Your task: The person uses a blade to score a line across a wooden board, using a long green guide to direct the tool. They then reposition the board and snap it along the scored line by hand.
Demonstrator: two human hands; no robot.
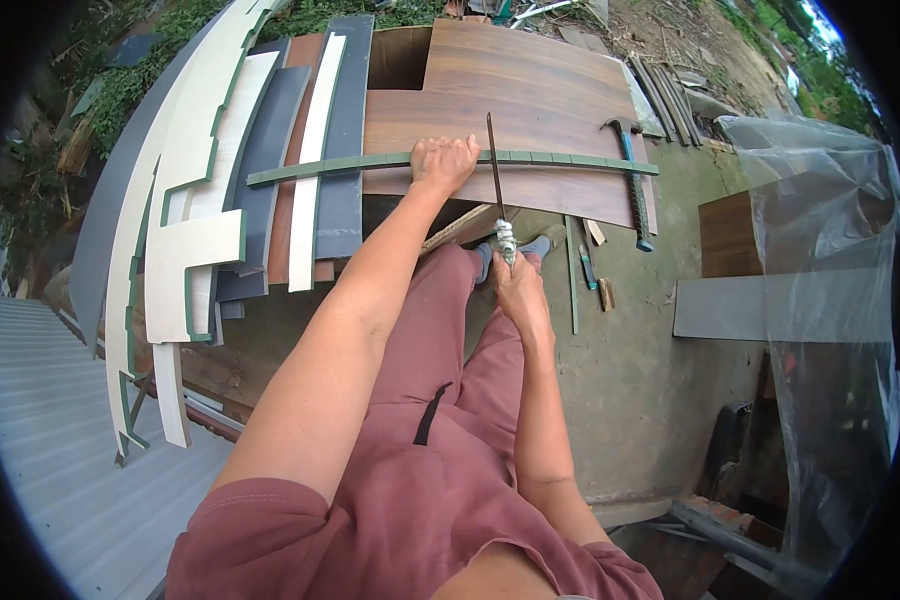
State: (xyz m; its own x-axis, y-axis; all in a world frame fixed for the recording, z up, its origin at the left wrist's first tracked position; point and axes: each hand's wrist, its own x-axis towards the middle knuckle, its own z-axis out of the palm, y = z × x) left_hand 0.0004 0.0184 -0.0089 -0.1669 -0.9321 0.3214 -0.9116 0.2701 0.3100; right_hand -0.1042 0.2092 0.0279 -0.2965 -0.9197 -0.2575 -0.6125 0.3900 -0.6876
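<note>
A long thin green strip [570,160] lies across a wood-grain board [530,85] and the panels to its left. My left hand [444,163] is closed over the strip near its middle, pressing it on the board. My right hand [518,285] grips the wrapped handle of a saw [505,238]. The narrow blade points away from me and crosses the strip just right of my left hand. Whether the blade touches the strip cannot be made out. A hammer [632,185] lies over the strip's right part, its head on the board.
White and grey panels [265,150] are stacked at the left, above corrugated sheeting [30,400]. A cutter [588,268] and wood scraps [606,294] lie on the ground near my feet. Plastic sheeting [840,230] hangs at the right beside a grey board [725,308].
</note>
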